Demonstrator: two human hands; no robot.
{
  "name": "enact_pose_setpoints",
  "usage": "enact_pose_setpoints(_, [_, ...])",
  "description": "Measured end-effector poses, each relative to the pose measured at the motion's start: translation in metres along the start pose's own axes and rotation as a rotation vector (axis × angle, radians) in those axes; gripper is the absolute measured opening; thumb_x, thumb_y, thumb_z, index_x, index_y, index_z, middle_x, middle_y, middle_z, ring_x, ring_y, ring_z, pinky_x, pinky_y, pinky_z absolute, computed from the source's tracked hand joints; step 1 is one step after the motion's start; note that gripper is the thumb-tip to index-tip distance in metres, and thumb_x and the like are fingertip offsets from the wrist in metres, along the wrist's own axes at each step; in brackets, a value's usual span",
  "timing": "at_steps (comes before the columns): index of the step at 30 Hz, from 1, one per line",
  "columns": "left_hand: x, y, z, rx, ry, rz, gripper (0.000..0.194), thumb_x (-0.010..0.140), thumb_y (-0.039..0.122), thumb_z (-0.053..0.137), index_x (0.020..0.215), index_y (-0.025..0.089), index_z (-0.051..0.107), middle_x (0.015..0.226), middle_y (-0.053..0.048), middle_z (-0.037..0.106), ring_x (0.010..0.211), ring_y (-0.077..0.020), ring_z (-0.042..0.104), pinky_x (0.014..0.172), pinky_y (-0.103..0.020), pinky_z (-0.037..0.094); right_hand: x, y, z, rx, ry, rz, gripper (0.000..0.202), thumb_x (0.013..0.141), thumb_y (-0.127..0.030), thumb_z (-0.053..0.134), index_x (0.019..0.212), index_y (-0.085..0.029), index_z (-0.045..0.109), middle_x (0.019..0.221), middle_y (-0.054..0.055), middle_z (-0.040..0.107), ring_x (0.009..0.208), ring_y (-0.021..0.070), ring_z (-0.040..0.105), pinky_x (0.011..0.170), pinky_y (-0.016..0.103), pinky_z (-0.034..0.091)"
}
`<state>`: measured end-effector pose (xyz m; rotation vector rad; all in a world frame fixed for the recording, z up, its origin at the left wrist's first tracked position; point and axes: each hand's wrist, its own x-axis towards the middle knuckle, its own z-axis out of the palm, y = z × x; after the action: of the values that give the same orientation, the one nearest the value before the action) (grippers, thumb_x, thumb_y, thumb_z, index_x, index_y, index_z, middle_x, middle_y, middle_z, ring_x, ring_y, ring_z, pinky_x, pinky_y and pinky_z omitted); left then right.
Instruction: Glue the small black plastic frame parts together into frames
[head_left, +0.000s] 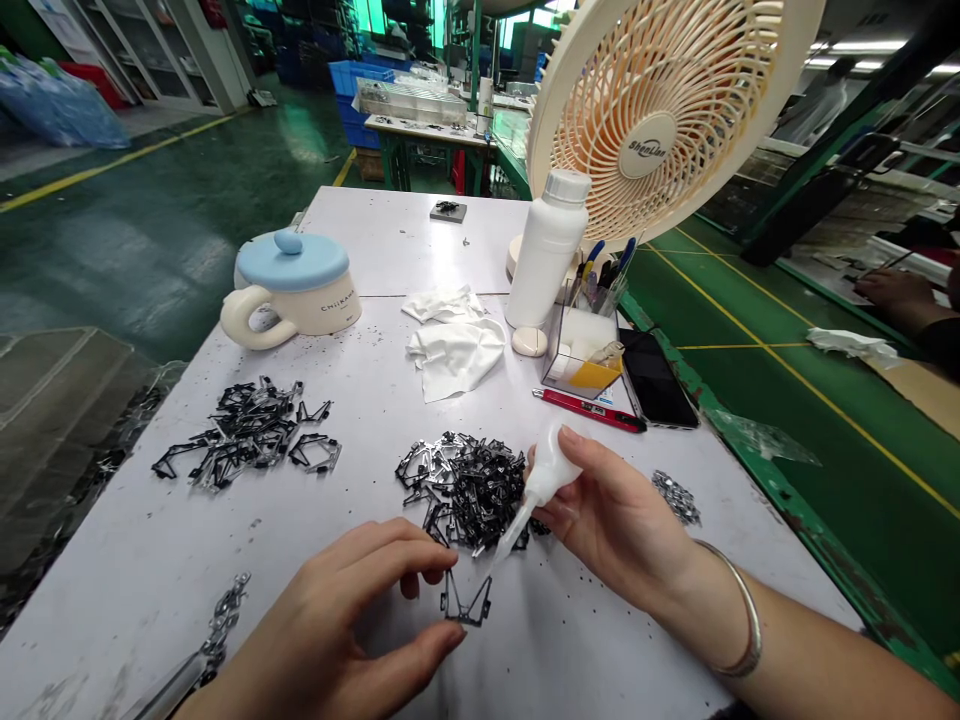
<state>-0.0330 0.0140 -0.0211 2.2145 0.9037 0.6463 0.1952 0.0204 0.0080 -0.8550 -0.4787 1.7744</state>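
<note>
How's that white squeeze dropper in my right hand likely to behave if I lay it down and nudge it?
The white squeeze dropper would probably roll, since its bulb looks rounded. It's likely light, being small beside your right hand. Its slim, translucent nozzle may bend.

Left hand (360, 620) bare. Right hand (622, 520) bare too. Right forearm (832, 660) bare, encircled by narrow, shiny, silver-coloured bangle (753, 625), smooth curved band.
</note>
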Motion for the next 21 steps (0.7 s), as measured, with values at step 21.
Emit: enact_pose_setpoints(21, [0.009,0.018,-0.008,-0.145,-0.027,-0.021,0.024,0.075,0.014,0.067,0.097,0.020,0.060,0.086,0.000,0.064,0.074,-0.0117,0.060,0.068,-0.022,0.052,-0.010,0.002,0.002,-0.352,-0.010,-0.277,0.019,0.078,-0.039,0.066,0.081,-0.021,0.062,0.070,-0.002,0.053,0.065,0.0053,0.048,0.060,0.013,0.044])
